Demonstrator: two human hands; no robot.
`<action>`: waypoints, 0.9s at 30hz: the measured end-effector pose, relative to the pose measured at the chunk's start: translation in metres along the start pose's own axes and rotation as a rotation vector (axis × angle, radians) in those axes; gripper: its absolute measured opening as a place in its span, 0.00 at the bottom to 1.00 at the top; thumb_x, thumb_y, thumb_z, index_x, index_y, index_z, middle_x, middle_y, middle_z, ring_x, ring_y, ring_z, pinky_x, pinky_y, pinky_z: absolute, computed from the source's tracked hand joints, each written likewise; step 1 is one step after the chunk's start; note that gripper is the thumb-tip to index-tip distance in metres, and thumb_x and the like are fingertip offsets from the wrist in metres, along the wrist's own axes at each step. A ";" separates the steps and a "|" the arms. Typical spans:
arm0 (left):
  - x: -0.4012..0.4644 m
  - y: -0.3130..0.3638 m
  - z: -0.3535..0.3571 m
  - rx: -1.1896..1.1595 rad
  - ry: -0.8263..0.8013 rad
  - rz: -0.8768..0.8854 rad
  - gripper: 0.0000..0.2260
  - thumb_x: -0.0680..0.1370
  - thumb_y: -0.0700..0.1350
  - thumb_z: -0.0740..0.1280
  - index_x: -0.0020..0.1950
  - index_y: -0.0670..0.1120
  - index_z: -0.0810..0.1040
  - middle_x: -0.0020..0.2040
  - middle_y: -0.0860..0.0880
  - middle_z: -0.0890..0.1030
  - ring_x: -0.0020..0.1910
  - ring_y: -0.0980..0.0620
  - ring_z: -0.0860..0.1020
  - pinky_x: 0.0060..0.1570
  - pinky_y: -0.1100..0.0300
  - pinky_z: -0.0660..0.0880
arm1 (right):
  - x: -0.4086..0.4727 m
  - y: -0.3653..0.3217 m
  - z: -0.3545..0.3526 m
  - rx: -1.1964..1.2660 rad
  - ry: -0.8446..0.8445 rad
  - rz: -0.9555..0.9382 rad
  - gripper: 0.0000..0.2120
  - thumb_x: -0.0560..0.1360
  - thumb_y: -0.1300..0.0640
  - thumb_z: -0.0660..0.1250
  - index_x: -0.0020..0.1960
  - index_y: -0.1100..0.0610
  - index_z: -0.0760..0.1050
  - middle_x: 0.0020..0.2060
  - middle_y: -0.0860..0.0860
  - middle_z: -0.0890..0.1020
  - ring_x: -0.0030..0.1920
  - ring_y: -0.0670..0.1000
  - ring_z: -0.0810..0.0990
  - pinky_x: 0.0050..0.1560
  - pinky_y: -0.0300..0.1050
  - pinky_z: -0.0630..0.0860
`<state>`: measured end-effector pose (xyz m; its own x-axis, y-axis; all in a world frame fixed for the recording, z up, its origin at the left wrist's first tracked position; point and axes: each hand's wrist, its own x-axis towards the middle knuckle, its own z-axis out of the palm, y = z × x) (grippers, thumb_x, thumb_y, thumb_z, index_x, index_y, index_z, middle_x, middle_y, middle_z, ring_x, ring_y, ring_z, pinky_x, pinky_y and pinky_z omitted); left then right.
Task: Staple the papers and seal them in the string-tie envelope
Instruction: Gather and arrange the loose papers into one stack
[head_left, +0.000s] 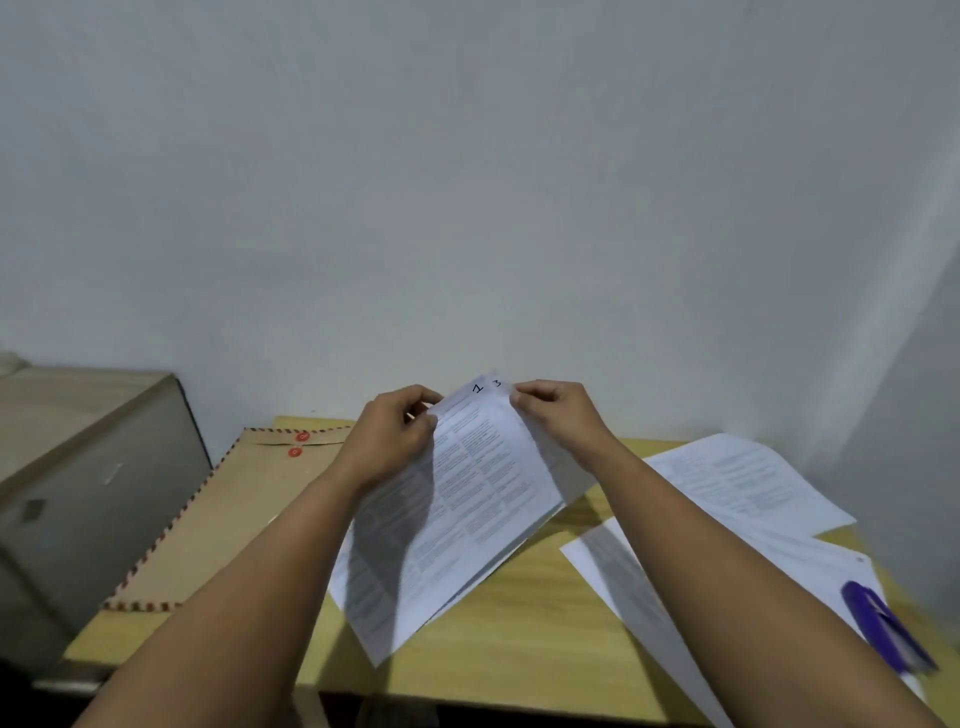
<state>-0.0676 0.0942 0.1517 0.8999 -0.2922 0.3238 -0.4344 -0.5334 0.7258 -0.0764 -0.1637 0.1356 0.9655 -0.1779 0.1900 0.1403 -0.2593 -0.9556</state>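
spanning yellow wooden table (519, 623), grey wall (467, 182), beige cabinet (78, 467)

Printed papers (467, 493) lifted tilted, brown string-tie envelope (228, 514) flat, purple stapler (888, 631)

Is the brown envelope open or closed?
Closed, it seems: the brown envelope lies flat with its flap down by the two red buttons. Whether the string is tied, cannot tell.
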 end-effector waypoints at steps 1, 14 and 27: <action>-0.004 0.009 -0.002 0.002 0.010 0.012 0.08 0.81 0.44 0.67 0.57 0.54 0.83 0.45 0.54 0.85 0.44 0.54 0.83 0.45 0.56 0.79 | -0.008 -0.008 -0.001 0.029 -0.012 -0.001 0.10 0.79 0.55 0.75 0.59 0.56 0.87 0.53 0.47 0.89 0.56 0.45 0.86 0.61 0.41 0.79; -0.034 0.070 -0.009 -0.013 0.089 0.043 0.08 0.81 0.44 0.66 0.55 0.54 0.83 0.46 0.53 0.84 0.45 0.52 0.82 0.48 0.50 0.81 | -0.072 -0.069 -0.019 0.124 -0.042 -0.060 0.06 0.80 0.56 0.73 0.56 0.54 0.88 0.49 0.49 0.90 0.48 0.48 0.88 0.49 0.42 0.84; -0.036 0.079 -0.005 -0.031 0.110 0.071 0.18 0.79 0.47 0.69 0.70 0.53 0.76 0.60 0.53 0.76 0.53 0.53 0.78 0.51 0.59 0.73 | -0.084 -0.079 -0.037 0.096 -0.014 -0.065 0.09 0.79 0.56 0.75 0.58 0.53 0.87 0.50 0.48 0.90 0.52 0.55 0.89 0.55 0.50 0.85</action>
<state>-0.1346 0.0668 0.2008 0.8668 -0.2388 0.4378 -0.4969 -0.4891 0.7169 -0.1762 -0.1631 0.2034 0.9566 -0.1506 0.2496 0.2223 -0.1773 -0.9587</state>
